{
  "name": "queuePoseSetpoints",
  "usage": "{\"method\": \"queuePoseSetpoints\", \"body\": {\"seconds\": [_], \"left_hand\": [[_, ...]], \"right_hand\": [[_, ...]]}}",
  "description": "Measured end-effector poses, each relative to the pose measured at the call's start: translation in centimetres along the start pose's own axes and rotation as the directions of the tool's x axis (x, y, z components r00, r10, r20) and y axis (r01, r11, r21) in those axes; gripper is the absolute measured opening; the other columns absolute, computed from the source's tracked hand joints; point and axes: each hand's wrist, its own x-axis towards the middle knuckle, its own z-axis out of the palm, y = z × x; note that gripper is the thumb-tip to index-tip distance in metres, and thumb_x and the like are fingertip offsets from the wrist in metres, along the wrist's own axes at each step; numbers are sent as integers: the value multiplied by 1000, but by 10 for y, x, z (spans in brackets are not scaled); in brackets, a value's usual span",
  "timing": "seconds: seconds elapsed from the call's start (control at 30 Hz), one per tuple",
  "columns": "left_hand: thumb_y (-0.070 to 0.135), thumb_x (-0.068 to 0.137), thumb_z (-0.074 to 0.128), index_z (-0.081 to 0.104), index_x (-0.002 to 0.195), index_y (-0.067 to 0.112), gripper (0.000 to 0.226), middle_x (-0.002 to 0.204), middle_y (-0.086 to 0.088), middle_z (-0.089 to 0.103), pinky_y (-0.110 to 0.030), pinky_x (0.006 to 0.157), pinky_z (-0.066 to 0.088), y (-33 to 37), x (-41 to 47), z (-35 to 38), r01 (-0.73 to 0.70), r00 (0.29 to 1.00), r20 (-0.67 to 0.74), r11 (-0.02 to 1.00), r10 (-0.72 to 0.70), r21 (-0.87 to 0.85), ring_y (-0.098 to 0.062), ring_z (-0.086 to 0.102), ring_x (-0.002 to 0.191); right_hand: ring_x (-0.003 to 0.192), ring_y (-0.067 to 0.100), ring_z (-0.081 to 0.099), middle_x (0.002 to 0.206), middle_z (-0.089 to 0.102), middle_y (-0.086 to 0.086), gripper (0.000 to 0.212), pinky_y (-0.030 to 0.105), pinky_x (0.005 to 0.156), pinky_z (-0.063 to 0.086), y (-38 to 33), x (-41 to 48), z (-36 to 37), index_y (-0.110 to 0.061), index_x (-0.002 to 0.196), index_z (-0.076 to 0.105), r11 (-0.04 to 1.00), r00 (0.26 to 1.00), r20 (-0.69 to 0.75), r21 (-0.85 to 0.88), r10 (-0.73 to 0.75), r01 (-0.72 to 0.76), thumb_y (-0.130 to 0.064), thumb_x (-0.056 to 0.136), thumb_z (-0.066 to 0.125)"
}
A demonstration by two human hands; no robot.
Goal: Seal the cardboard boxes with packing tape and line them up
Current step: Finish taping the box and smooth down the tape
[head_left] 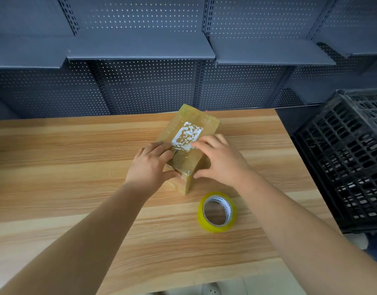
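Now box [189,128] beneath left hand [151,165] and right hand [221,160]; both flat, grip wide.

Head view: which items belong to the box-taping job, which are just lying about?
Job: cardboard box; left hand and right hand, both on the box; yellow tape roll near it on the table.
Just there: black plastic crate; grey pegboard shelving.

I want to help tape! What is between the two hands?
The cardboard box lies between the left hand and the right hand; both rest on its taped top, as the head view shows.
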Motion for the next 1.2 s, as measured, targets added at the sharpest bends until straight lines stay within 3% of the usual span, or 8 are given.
{"method": "queuePoseSetpoints", "body": {"seconds": [0.27, 0.4, 0.47, 0.6, 0.77, 0.93, 1.07, 1.2], "left_hand": [[21, 66, 88, 70, 110, 15, 48, 132, 3, 62, -54, 95, 48, -9, -2, -4, 31, 997, 74, 997, -26, -75, -28, 54, 125], [69, 64, 65, 68, 98, 17, 63, 131, 2, 61, -46, 96, 45, 3, -1, -9, 46, 998, 52, 998, -44, -30, -25, 50, 121], [74, 67, 54, 67, 90, 17, 63, 128, 2, 63, -44, 94, 45, 7, 1, -8, 67, 997, 47, 997, -65, -32, -25, 51, 119], [38, 72, 80, 71, 106, 14, 43, 135, 1, 60, -53, 100, 45, 4, 1, -9, 108, 989, 115, 989, -95, -106, -28, 48, 130], [16, 78, 77, 53, 136, 16, 63, 152, -5, 40, -48, 112, 35, 7, -24, -11, 141, 990, 10, 988, -140, -58, -28, 32, 143], [22, 90, 64, 65, 111, 6, 27, 116, -9, 61, -44, 84, 49, 36, -64, 4, 46, 953, -296, 997, -62, -60, -31, 58, 102], [21, 90, 65, 69, 112, 8, 26, 116, -4, 65, -39, 80, 51, 57, -69, 15, -59, 969, -242, 998, 49, -37, -27, 60, 110], [19, 87, 68, 67, 118, 7, 33, 122, -6, 63, -38, 90, 49, 67, -66, 21, -53, 975, -218, 998, 46, -25, -27, 56, 121]], "right_hand": [[116, 15, 47, 115, 65, -10, 43, 43, 103, 39, 22, 24, -2, -23, 117, 72, 986, 997, -60, 154, -48, 57, -29, 75, 82], [120, 10, 38, 121, 54, -12, 55, 36, 98, 42, 19, 19, -3, -23, 123, 65, 991, 997, 7, 114, -76, 74, -41, 74, 81], [119, 8, 37, 119, 52, -15, 55, 36, 98, 43, 18, 19, -2, -25, 120, 66, 989, 998, 8, 131, -66, 64, -45, 71, 82], [115, 8, 45, 116, 58, -15, 40, 38, 108, 39, 22, 23, -6, -24, 118, 70, 953, 1000, -3, 303, 3, -2, -20, 79, 79], [99, 11, 62, 118, 60, -10, 37, 32, 93, 53, 20, -11, 5, -22, 118, 66, 793, 949, -199, 605, 244, -77, -8, 84, 73], [92, 11, 63, 105, 65, -4, 12, 30, 87, 53, 11, -47, 43, -11, 95, 74, 882, 878, -461, 458, 132, 108, -10, 85, 68], [110, 12, 59, 120, 64, -3, 25, 15, 103, 38, 6, -50, 50, -14, 107, 74, 907, 897, -442, 388, 26, 165, -25, 91, 58], [114, 14, 57, 125, 62, -3, 28, 21, 102, 42, 5, -48, 49, -15, 112, 73, 919, 909, -415, 342, -41, 197, -25, 93, 56]]}}
